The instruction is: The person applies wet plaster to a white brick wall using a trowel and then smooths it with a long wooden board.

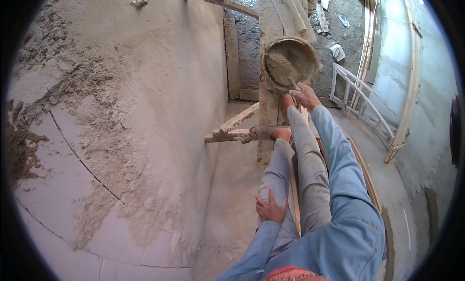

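A round bucket, its walls caked with mortar, stands on the plank ahead of me. My right hand is at its near rim, fingers closed around the handle of a trowel. The trowel's blade is inside the bucket, mostly hidden under wet grey-brown mortar. My left hand rests on my left leg near the knee, fingers spread and holding nothing. Both my feet are on the plank just short of the bucket.
To the left rises a wall, partly coated with rough mortar over pale blocks. The narrow plank under me sits on timber brackets. Rubble lies on the floor beyond. A white metal frame and a long wooden pole stand at right.
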The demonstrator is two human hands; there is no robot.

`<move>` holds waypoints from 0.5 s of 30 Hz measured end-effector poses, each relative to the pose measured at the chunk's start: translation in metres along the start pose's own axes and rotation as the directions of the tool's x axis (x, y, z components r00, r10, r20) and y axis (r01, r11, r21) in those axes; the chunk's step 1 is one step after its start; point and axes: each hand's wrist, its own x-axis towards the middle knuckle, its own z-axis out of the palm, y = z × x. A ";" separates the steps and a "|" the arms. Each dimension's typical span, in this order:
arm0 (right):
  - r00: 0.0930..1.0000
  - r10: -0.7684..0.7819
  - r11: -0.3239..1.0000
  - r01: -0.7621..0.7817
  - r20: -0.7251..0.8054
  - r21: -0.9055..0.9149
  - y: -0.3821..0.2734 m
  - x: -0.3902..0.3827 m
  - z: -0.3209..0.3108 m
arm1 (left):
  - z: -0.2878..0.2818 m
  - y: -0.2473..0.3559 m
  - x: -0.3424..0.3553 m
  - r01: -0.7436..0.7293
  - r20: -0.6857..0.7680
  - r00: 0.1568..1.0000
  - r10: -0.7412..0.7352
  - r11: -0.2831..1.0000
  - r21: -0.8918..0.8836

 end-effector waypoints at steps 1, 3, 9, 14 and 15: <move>0.999 0.039 0.999 -0.039 0.017 0.007 -0.009 -0.016 -0.007 | -0.001 0.000 0.000 -0.017 -0.014 1.000 0.017 1.000 -0.002; 0.990 -0.094 0.995 0.097 -0.101 0.027 -0.027 -0.049 -0.022 | -0.006 0.001 -0.001 -0.050 -0.029 0.998 0.050 0.999 -0.008; 0.983 -0.021 0.999 0.027 -0.182 0.029 -0.056 -0.094 -0.077 | -0.027 0.014 0.010 -0.054 -0.028 0.998 0.054 0.999 -0.003; 0.970 -0.228 0.967 0.236 -0.086 0.096 -0.176 -0.158 -0.111 | -0.046 -0.015 0.010 -0.033 0.162 0.983 0.086 0.952 -0.304; 0.945 -0.326 0.941 0.328 -0.037 0.086 -0.216 -0.183 -0.116 | -0.031 -0.037 0.011 -0.107 0.192 0.964 0.182 0.933 -0.345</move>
